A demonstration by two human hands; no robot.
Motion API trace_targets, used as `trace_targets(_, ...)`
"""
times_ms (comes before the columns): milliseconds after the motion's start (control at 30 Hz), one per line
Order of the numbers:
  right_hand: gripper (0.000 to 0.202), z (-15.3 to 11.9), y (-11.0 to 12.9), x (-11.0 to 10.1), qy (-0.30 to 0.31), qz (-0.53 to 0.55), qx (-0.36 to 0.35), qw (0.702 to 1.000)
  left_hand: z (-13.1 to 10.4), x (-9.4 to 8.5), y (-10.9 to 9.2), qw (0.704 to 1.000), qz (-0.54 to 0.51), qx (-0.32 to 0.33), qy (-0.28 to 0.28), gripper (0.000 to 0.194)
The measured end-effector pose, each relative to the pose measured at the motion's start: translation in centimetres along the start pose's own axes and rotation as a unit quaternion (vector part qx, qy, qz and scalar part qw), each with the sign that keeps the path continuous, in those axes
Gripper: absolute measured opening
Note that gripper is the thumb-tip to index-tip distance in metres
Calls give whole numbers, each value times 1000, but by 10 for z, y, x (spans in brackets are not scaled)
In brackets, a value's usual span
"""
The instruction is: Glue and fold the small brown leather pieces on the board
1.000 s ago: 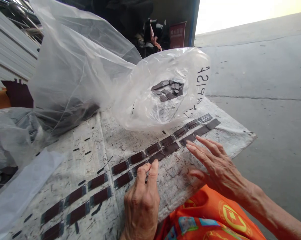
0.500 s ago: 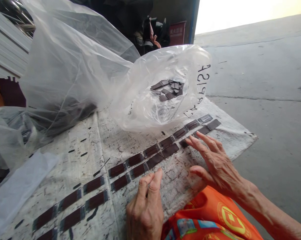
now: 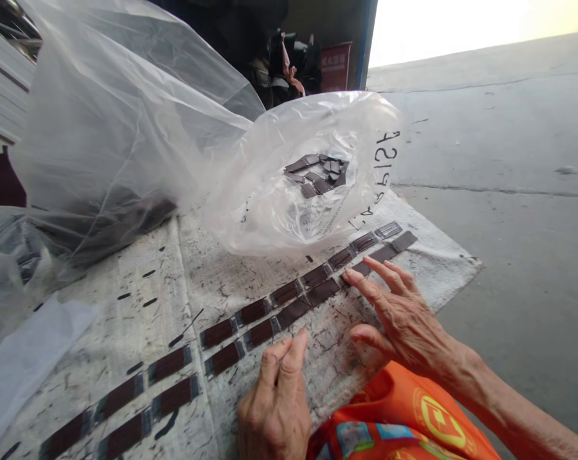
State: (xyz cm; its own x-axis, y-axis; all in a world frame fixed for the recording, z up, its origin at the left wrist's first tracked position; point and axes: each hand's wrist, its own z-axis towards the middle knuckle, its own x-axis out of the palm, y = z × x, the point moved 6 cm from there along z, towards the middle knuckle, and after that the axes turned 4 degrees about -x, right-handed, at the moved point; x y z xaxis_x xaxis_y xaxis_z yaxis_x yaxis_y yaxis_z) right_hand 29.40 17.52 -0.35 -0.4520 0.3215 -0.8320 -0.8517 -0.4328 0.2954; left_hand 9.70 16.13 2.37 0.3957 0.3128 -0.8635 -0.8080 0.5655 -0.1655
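Two rows of small dark brown rectangular pieces with grey ends run diagonally over a stained white cloth (image 3: 327, 358). My right hand (image 3: 397, 303) is spread, its fingertips touching the near edge of a dark piece (image 3: 369, 260) in the front row; its thumb stands apart. My left hand (image 3: 277, 402) rests on the cloth just in front of a dark piece (image 3: 293, 313). Its fingers are curled, with two pressed together and pointing forward; whatever they hold, if anything, is hidden. Beyond the back row, an open clear plastic bag (image 3: 255, 220) contains several loose dark pieces (image 3: 318, 182).
A larger translucent bag (image 3: 126, 108) with dark contents stands at the back left. White paper (image 3: 39, 370) lies at the left. Small dark scraps litter the cloth. Grey concrete floor (image 3: 523, 255) is beyond the right edge, and orange cloth (image 3: 394, 415) is close to my body.
My right hand's fingertips have shifted slightly left along the front row, and the dark piece there now lies more in line with its neighbours. My left hand keeps its pose. The view has shifted slightly.
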Motion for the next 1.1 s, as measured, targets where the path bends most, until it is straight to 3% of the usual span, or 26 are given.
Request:
trace_targets(133,76,-4,-1,-8,-37,17,-6,999,-1,2,5,1000,2,-3,-11,33)
trace_targets(267,70,-20,-23,-27,-92,25,54,994,-4,3,6,999,2,43,-9,35)
trace_targets(433,73,-25,-43,-29,-66,5,71,995,-5,3,8,999,7,33,-8,35)
trace_targets(633,77,-12,-41,-17,-18,-13,44,999,-3,4,7,999,2,34,-7,33)
trace_targets(800,74,-15,-39,-21,-38,4,45,998,-3,3,6,999,-13,29,-9,32)
trace_targets(933,73,-16,-26,-21,-46,32,20,998,-3,2,4,1000,-24,12,-12,32)
trace_targets(1100,75,-8,-11,-8,1,46,4,999,-4,2,2,999,-36,-23,-12,33)
